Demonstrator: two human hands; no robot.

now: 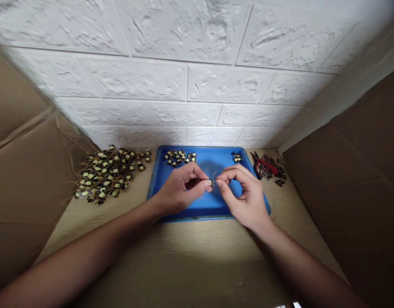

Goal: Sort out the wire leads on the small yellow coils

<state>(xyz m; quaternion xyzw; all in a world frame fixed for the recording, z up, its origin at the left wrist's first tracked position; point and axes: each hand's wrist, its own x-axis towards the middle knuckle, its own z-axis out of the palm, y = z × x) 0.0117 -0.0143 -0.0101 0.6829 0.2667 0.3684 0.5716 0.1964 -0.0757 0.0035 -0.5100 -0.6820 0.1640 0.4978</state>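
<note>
Over the middle of a blue tray (197, 211), my left hand (184, 188) pinches a small yellow-and-black component (210, 182) between thumb and forefinger. Thin wires stick out of its right side. My right hand (243, 192) is just to the right, thumb and forefinger pressed together at the wires; what lies between those fingertips is too small to make out. Inside the tray, a group of similar components (179, 157) lies at the back left and a smaller group (236, 157) at the back right.
A large pile of yellow-and-black components (103, 173) covers the table left of the tray. Red-handled pliers (267, 166) lie at the right among small dark parts (279, 182). A white brick-patterned wall (184, 81) stands behind, with cardboard (351, 171) at both sides.
</note>
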